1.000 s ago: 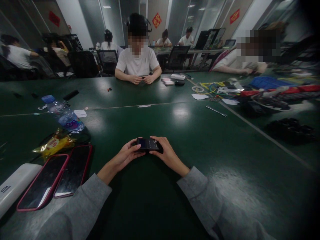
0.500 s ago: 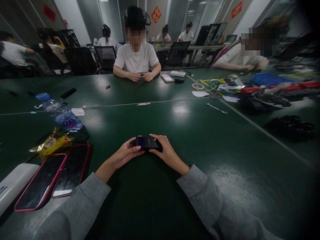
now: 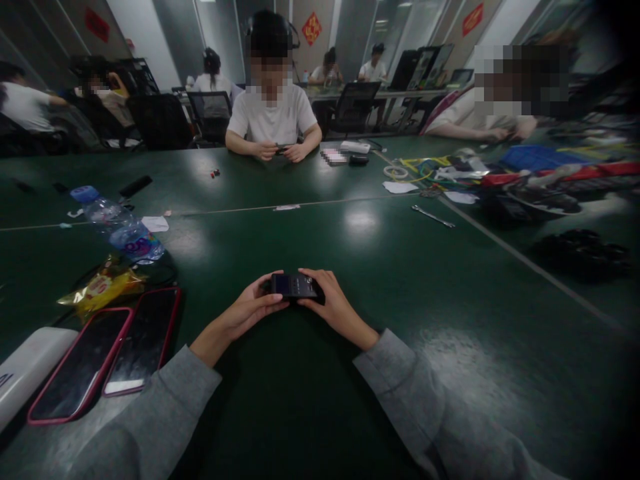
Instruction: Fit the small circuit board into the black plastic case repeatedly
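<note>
Between my two hands is a small black handheld device (image 3: 296, 286) with a dark screen on its left part and pale markings on its right part. My left hand (image 3: 254, 303) grips its left end, thumb along the near edge and fingers behind. The right end sits in my right hand (image 3: 327, 293), with the thumb at the near side and the index finger at the far side. Both hands are closed on it, low over the green table (image 3: 300, 387). What exact kind of device it is, I cannot tell.
To the left are two red-edged phones (image 3: 83, 367), a white power bank (image 3: 33, 367), a yellow snack packet (image 3: 107, 287) and a tilted plastic bottle (image 3: 120, 227). A wrench (image 3: 433, 216) lies right of centre. Cables and tools (image 3: 450, 170) clutter the far right. A person (image 3: 273, 120) sits opposite.
My view has tipped slightly downward and shifted a little, so the background sits higher. Both hands keep the same hold on the device. The person opposite has moved their fingers slightly.
</note>
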A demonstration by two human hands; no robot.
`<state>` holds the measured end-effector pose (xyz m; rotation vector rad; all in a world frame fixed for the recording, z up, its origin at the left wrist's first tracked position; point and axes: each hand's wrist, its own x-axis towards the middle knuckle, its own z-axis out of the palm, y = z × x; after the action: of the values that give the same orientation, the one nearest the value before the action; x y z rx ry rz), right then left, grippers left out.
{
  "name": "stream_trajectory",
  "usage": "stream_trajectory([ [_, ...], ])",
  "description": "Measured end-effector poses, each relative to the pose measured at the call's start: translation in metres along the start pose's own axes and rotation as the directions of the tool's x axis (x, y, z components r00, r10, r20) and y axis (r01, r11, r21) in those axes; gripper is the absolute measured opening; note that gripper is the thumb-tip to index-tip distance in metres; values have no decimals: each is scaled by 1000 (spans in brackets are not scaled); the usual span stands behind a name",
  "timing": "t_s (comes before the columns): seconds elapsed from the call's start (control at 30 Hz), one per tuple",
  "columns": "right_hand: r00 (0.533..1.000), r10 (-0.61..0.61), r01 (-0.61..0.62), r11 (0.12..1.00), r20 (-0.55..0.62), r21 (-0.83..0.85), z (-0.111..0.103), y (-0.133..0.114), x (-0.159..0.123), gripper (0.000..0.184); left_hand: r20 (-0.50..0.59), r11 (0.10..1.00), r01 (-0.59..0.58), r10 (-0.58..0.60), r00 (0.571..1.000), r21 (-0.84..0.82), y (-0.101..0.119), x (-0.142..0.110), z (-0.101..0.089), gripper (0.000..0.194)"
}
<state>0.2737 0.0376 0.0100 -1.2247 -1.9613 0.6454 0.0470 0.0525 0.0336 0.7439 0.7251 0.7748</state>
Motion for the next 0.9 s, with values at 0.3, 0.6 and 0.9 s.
stream_trajectory([
  [0.3, 1000, -1, 1, 1000, -2, 7, 0, 0, 0, 57, 20, 1000, 3, -3, 1000, 6, 0, 1, -1, 62],
  [0.6, 1000, 6, -6, 1000, 0, -4, 0, -1, 0, 57, 28, 1000, 4, -4, 1000, 0, 0, 0, 0, 61],
  [0.9, 1000, 14, -14, 1000, 1, -13, 2, 1, 0, 59, 1, 1000, 19, -19, 1000, -25, 1, 0, 2, 62],
])
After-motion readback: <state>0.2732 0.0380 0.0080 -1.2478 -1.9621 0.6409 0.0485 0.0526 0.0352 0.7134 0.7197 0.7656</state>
